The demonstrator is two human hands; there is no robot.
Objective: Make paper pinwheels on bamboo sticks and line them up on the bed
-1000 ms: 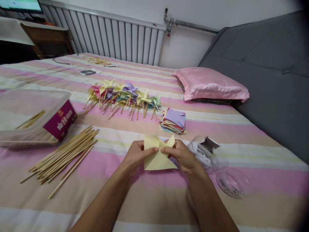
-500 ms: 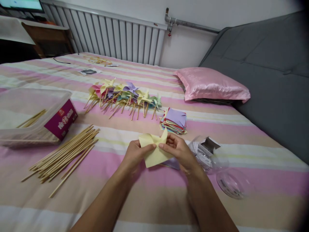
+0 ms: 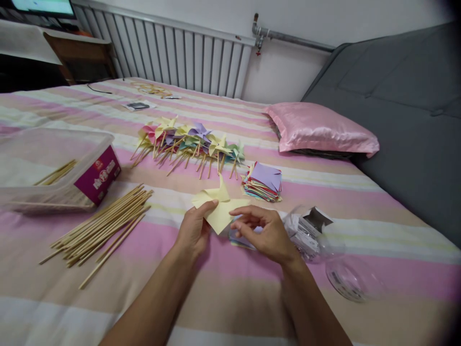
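My left hand [image 3: 196, 223] pinches a pale yellow pinwheel paper [image 3: 220, 217], its thumb pressing near the middle. Corners of the sheet are slit, and one tip curls upward. Beside the paper's right edge is my right hand [image 3: 261, 228], with fingers bent and apart and nothing held between them; whether a fingertip touches the edge I cannot tell. Under the right hand lie purple and yellow paper sheets [image 3: 242, 240], partly covered. A stack of coloured slit papers [image 3: 264, 180] lies just beyond the hands.
Finished pinwheels [image 3: 194, 142] lie in a row farther back. Left are wooden sticks [image 3: 104, 226] and a clear plastic box [image 3: 82, 168] holding more. A small open carton [image 3: 315, 223] in clear plastic and a round clear lid [image 3: 347, 278] lie right. A pink pillow [image 3: 324, 127] lies behind.
My right hand has let go of the yellow paper and spread its fingers. The left hand keeps hold of the paper, which has turned and shifted left.
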